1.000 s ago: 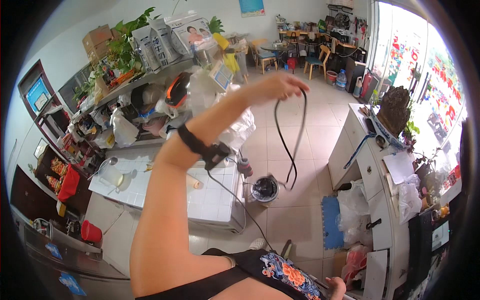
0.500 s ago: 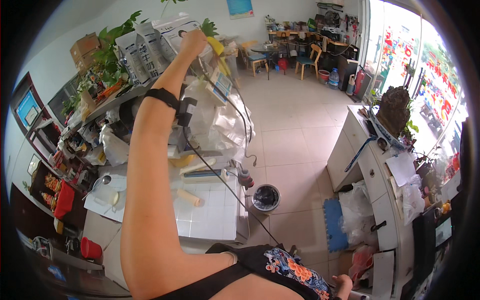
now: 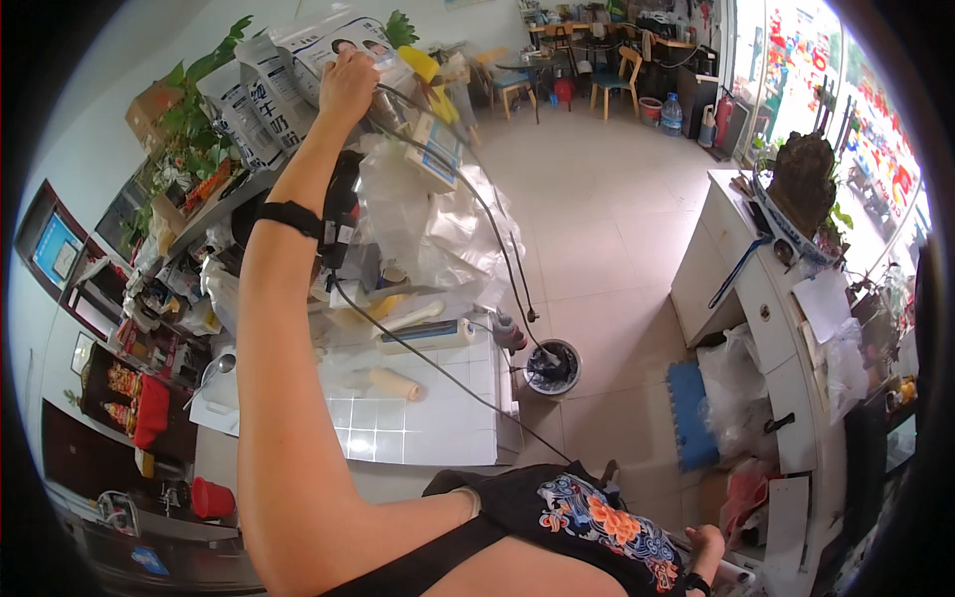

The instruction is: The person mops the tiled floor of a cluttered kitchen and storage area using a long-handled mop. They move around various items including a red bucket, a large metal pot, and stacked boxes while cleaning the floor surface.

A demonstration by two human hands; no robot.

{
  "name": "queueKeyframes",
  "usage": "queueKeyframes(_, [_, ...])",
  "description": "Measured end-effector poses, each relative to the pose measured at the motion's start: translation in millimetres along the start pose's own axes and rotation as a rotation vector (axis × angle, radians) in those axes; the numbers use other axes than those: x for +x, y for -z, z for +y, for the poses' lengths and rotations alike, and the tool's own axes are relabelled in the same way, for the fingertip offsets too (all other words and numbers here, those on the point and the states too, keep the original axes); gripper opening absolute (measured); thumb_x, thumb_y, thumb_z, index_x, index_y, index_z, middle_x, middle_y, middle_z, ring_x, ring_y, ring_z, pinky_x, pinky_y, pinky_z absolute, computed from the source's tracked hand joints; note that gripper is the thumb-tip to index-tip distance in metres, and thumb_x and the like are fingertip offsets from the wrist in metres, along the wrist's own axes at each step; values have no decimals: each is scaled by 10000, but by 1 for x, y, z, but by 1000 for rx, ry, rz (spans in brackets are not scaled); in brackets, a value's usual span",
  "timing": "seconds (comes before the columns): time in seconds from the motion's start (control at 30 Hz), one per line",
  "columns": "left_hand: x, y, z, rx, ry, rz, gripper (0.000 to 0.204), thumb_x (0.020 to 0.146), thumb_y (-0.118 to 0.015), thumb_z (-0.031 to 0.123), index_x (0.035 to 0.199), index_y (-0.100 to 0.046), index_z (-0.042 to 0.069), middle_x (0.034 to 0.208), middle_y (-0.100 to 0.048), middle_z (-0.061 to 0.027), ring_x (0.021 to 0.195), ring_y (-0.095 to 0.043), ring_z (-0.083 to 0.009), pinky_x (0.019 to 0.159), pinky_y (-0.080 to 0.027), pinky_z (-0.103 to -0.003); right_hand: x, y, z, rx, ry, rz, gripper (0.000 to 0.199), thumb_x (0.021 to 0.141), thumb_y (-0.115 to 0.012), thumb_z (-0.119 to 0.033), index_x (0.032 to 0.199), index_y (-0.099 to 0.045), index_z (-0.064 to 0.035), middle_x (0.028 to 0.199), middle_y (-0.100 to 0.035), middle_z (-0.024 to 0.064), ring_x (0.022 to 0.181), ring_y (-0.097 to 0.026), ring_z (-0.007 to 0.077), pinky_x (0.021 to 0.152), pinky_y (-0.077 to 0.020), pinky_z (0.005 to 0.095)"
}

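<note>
My left arm stretches up the picture, a black strap with a small black box on its wrist. My left hand [image 3: 346,85] is closed against the front of a white printed pouch [image 3: 323,50]; what its fingers grip, if anything, is hidden. A black cable [image 3: 468,179] loops down from beside those fingers, and a plug dangles at its lower end. A yellow item [image 3: 420,64] is just right of the pouch. Low at the right, my right hand [image 3: 706,545] hangs beside my flowered black apron [image 3: 602,527], thumb apart from loosely bent fingers, with nothing visible in it.
Below my left arm is a white tiled counter [image 3: 418,438] with a pale cylinder [image 3: 395,383] and a long box [image 3: 428,336]. Clear plastic bags [image 3: 393,199] hang nearby. A lined bin [image 3: 551,368] stands on the floor. A white cabinet [image 3: 741,279] lines the right side.
The view has tilted down and shifted. My left hand has moved slightly left along the pouch. My right hand has risen a little, showing more of its wrist.
</note>
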State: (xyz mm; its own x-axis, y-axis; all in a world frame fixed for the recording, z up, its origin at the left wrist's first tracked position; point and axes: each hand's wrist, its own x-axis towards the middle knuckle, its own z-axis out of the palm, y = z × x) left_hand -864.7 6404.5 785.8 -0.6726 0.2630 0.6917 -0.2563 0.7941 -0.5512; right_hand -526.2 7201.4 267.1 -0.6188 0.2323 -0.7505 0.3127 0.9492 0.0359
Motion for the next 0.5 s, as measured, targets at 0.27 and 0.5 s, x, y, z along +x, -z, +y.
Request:
queueKeyframes(0.27, [14,-45,-25,-141,-154,-146,119,707,-557,79,775,-652,54,878,-618,-147,829,-603,-337,707,-459,-473,44,-58,40,-32,148,232,377,771,-588,-409,736,-668,-43,845,-626,204,718,-613,355,600,-469,436])
queueKeyframes(0.5, [16,-119,14,-177,-253,-295,205,758,-548,72,946,-624,43,1060,-583,-164,969,-563,-350,794,-455,-430,-40,-83,38,648,-102,-134,315,749,-642,-344,753,-618,-30,692,-593,140,591,-570,249,575,-473,378])
